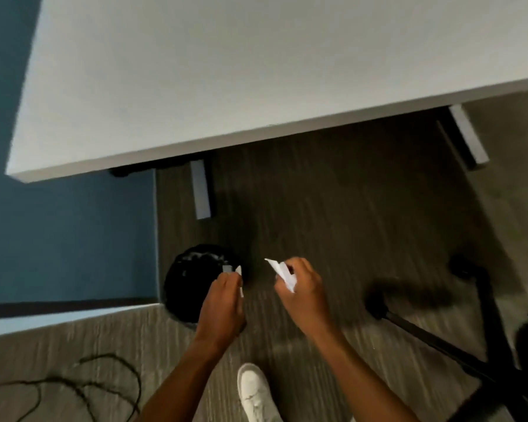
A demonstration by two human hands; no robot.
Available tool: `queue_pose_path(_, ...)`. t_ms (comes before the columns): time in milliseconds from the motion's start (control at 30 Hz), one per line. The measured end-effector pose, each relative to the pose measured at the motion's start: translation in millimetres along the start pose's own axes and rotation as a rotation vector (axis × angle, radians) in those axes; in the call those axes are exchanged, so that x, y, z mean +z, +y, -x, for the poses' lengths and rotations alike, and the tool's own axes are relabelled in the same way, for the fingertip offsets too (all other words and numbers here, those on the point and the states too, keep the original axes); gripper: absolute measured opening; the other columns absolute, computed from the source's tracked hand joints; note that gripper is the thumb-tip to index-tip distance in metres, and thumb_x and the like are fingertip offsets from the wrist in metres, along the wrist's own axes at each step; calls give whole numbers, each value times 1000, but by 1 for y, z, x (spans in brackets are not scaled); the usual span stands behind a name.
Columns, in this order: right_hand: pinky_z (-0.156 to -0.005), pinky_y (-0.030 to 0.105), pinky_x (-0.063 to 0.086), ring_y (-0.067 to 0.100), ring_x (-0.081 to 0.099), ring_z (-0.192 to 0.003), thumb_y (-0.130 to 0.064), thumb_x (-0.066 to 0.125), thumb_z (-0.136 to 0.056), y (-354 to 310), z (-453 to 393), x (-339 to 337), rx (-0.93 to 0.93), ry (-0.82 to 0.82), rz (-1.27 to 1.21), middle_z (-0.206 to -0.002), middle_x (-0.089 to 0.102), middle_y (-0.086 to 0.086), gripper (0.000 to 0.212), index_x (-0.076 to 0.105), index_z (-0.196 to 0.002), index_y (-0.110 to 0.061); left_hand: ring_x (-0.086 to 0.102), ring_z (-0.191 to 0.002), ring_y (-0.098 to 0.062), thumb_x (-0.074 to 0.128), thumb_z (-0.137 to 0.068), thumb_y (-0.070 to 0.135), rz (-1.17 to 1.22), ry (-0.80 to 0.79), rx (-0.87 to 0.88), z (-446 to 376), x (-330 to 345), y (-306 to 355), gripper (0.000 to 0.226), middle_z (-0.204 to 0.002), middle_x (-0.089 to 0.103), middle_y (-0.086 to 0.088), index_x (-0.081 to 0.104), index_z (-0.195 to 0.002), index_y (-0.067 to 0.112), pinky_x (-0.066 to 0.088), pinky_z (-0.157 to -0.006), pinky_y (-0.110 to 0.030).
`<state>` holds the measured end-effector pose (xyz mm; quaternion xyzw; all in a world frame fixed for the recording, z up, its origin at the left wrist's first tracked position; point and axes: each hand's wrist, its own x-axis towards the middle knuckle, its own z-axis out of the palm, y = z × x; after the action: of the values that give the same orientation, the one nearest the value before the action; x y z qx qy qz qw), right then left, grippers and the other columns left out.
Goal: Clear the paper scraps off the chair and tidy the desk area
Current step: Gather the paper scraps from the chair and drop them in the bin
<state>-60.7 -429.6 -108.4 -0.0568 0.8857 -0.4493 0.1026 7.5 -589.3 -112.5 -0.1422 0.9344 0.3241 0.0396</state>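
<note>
White shoe [255, 391] at the bottom edge, on grey carpet; loose black cable [83, 379] to the lower left.

Left hand [224, 303] clenched on small paper scraps [237, 274], white edges protruding from the top of the fist. Positioned directly over the near right rim of the black waste bin [192, 278], scraps overlapping the bin opening as seen from above.

Right hand [301, 287] clenched on a folded paper piece [279, 271], long axis running from the palm up and left, pointed tip aimed toward the bin. Held over bare carpet, well clear of the rim; bin lies to the left of this grip.

Judgement: left hand nearer and ready for release; right hand requires leftward travel before release, otherwise paper likely to land on the floor.

Chair base [457, 339], black, with castors, to the right; seat not visible. Beyond, white desk [256, 71], top bare where visible, blue partition [58, 239] at left. Frame blurred.
</note>
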Motion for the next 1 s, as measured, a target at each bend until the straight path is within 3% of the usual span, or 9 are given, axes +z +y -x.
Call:
queue_pose_path(100,-61,9,34,18,58,-79,-17,72,-80,-18,-13,80,70,-163,4,-95,60,4,23,65,-102,-13,58,-86,-31,51,-94,3,-6,-16,-144,-7,-19,-66,11,-96,62,-17,59,-100,2,46,-76,-39)
queue_pose_path(233,-80,28,49,29,65,-101,-23,68,-84,-35,-26,147,149,-349,79,-110,68,13,38,63,-120,-12,62,-83,-33,46,-94,2,-42,-61,-237,-15,-36,-118,19,-94,66,-20,62,-105,2,44,-69,-36)
queue_pose_path(333,-100,36,48,27,57,-120,-27,64,-88,-36,-29,177,122,-467,154,-132,59,10,50,50,-134,-19,59,-74,-26,47,-92,0,-27,-58,-268,-17,-41,-136,20,-92,68,-18,64,-103,3,42,-65,-31)
queue_pose_path(433,-112,38,37,27,39,-138,-33,62,-90,-34,-32,201,86,-514,225,-150,40,9,62,39,-145,-19,64,-76,-31,48,-91,0,-19,-58,-299,-18,-41,-151,24,-95,67,-19,62,-109,5,45,-63,-31)
queue_pose_path(633,-106,38,39,29,42,-133,-41,64,-86,-33,-42,228,58,-530,301,-145,42,10,62,42,-139,-19,63,-73,-22,47,-93,3,47,-120,-353,-12,-33,-167,22,-91,62,-10,58,-111,12,57,-62,-37)
queue_pose_path(767,-113,39,29,29,30,-142,-44,61,-87,-28,-43,238,87,-611,332,-155,29,10,68,33,-145,-20,61,-75,-17,48,-93,1,61,-114,-375,-13,-30,-169,23,-92,62,-8,58,-111,12,49,-60,-27)
queue_pose_path(900,-100,41,45,29,47,-128,-39,69,-82,-27,-44,244,105,-636,313,-142,44,5,59,41,-132,-26,61,-89,-23,49,-90,-1,77,-83,-339,-17,-31,-170,31,-111,61,-11,58,-115,14,56,-73,-35)
queue_pose_path(1000,-100,42,45,28,44,-130,-34,75,-78,-26,-42,245,139,-667,264,-147,37,3,67,38,-134,-31,62,-94,-28,53,-95,12,23,-60,-390,-16,-31,-169,37,-125,55,-18,50,-132,16,58,-79,-40)
